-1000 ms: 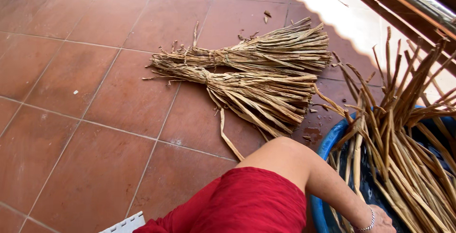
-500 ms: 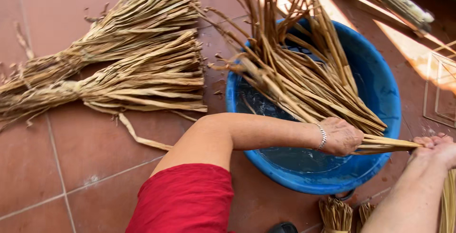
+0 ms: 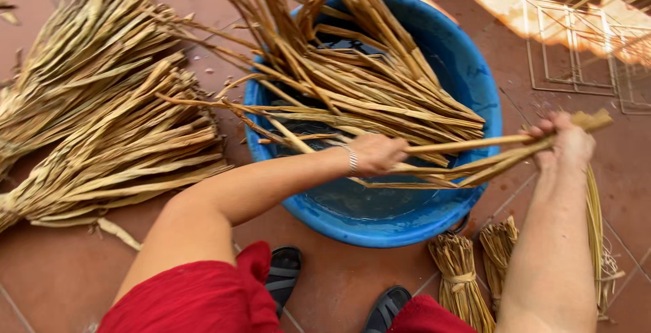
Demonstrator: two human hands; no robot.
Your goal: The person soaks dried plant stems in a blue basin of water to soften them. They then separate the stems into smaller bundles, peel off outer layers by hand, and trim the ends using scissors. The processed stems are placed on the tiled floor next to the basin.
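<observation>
While reeds fill blue tub, L hand & R hand grip closed on stalks.

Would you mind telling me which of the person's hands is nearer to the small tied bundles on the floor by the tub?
The right hand: it grips strips above the tied bundles. The left hand is farther, over the blue tub.

Wearing a red garment, a beaded silver bracelet on the left wrist, and dark open sandals; arms bare.
</observation>
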